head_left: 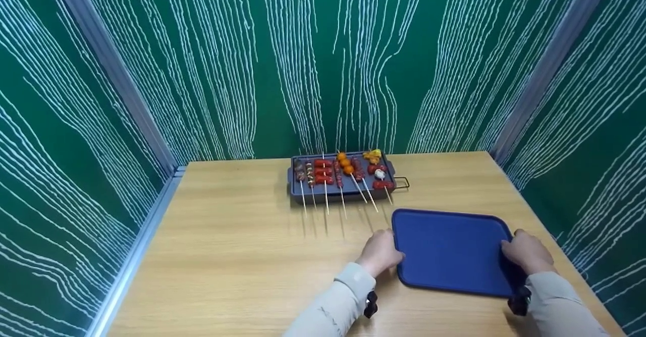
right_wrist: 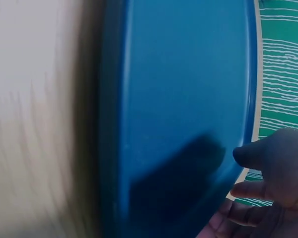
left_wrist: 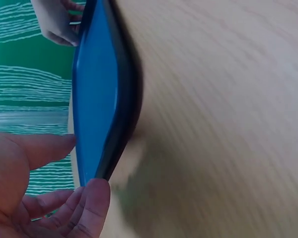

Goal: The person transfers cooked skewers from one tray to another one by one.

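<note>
Head view first: a person has a plain dark-blue rectangular tray with rounded corners [head_left: 449,254] by its two short sides, over the near right part of a light wood-grain table [head_left: 227,256]. The left hand [head_left: 379,251] grips one end, thumb over the rim. The right hand [head_left: 529,252] has the opposite end pretty much the same way, and the right wrist view backs that up: thumb on the rim, other fingers curled round the outside. So yeah, neither hand is free.

Is it actually off the table? Honestly can't tell for sure. The left wrist view shows a soft shadow under the near edge, so my guess is at least part of it is raised.

As for how far along this is, I'd call it early. Getting hold of the tray is done, but there's nothing on it. All the food I can see is behind it and to the left, on a dark-grey rectangular grill pan with a raised rim [head_left: 353,196]. Looks like seven loaded sticks, including one wooden skewer with red sausage-like pieces [head_left: 324,171] and one wooden skewer of round orange balls [head_left: 345,162]. The tray and pan are apart, nobody's touching the skewers, and letting go of the tray is a step not yet done.
</note>
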`<state>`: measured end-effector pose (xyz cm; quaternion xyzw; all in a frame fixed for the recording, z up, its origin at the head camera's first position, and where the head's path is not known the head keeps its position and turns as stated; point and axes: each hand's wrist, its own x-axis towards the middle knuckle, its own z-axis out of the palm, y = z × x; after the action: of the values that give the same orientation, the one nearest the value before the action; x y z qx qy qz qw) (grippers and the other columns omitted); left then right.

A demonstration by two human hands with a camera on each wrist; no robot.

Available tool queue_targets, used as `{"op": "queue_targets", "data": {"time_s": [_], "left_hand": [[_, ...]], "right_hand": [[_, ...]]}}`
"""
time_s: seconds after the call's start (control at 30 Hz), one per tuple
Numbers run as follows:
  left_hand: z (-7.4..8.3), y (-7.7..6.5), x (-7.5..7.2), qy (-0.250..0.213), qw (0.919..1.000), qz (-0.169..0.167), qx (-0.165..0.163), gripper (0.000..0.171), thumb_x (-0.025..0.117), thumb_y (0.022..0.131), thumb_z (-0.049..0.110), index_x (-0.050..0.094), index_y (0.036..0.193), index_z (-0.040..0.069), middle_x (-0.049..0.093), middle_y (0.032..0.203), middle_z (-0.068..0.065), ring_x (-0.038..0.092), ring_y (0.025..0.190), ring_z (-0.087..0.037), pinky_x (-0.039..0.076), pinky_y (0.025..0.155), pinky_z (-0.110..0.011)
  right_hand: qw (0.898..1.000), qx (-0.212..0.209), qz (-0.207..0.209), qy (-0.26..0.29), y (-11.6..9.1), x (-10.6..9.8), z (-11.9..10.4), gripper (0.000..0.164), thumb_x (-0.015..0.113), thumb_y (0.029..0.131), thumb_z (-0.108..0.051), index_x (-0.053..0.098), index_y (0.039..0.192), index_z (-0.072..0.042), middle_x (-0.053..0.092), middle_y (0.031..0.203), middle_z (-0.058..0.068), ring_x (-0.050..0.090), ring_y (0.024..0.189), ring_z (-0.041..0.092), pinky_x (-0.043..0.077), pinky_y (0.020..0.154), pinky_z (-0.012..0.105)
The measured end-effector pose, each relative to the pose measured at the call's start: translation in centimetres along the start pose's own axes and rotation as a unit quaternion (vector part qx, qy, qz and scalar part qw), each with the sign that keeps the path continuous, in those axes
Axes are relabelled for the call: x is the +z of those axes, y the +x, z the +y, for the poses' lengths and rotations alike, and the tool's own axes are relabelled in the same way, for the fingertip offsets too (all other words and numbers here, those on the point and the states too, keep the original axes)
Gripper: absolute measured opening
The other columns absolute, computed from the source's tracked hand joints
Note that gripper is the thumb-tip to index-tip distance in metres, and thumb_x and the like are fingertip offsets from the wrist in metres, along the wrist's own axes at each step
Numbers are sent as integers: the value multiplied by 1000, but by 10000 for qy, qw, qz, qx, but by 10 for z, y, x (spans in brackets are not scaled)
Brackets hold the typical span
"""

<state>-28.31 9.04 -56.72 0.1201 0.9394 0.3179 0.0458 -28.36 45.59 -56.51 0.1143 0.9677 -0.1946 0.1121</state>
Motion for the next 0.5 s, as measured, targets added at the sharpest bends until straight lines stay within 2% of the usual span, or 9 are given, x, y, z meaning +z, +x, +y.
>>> {"op": "queue_targets", "data": {"time_s": [0.13, 0.33, 0.5], "left_hand": [[2, 1, 4, 28, 10000, -4, 0, 33, 81, 72, 22, 65, 97, 8, 62, 88, -2, 60, 74, -13, 53, 71, -23], [7, -1, 11, 262, 9996, 43, 23, 36, 80, 70, 16, 66, 101, 5, 63, 93, -4, 61, 81, -14, 54, 74, -25], [10, -1, 16, 424, 9990, 88, -149, 37, 77, 71, 12, 65, 106, 5, 60, 99, -5, 60, 82, -16, 54, 77, -25]], "right_hand": [[9998, -183, 105, 29, -2, 0, 0, 57, 44, 97, -22, 35, 130, 24, 45, 121, 48, 58, 90, 47, 50, 73, 57], [10000, 21, -33, 57, -1, -2, -2, 52, 45, 93, -11, 34, 132, 22, 44, 123, 46, 53, 87, 42, 49, 73, 55], [9999, 80, -92, 44, 1, -3, -3, 47, 47, 94, -9, 39, 130, 21, 50, 115, 41, 53, 83, 40, 49, 67, 49]]}}
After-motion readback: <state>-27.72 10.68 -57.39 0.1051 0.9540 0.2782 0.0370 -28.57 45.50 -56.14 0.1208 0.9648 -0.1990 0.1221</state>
